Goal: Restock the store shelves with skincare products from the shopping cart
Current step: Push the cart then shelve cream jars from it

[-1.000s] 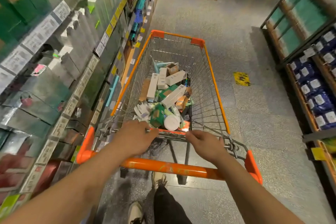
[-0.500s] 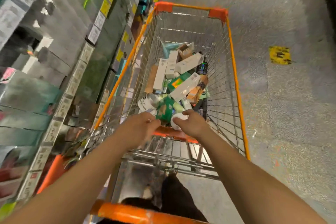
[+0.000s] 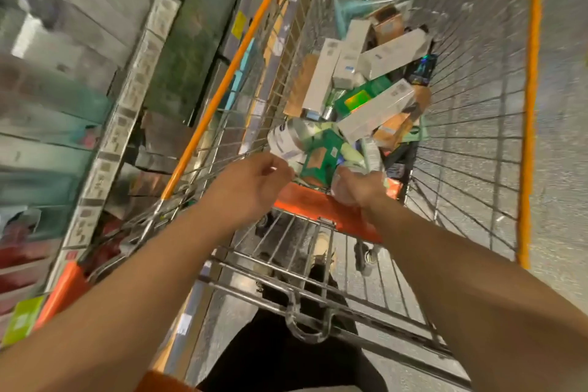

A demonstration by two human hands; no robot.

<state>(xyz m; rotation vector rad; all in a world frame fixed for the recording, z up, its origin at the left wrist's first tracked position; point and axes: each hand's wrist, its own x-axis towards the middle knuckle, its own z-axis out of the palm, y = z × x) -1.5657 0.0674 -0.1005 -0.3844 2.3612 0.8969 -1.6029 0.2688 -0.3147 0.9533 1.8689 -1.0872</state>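
Both arms reach into the shopping cart [image 3: 528,79], a wire cart with orange edges, and the picture is blurry. The left hand [image 3: 251,181] has its fingers bent near a white tube [image 3: 286,137] at 12 o'clock from it, but I cannot tell if it holds anything, and the right hand [image 3: 356,189] is curled around a white jar [image 3: 342,178]. The skincare products [image 3: 366,89], white, green and orange boxes, lie in a heap in the cart at 12 o'clock from the hands, and the store shelves [image 3: 105,124] stand at 9 o'clock.
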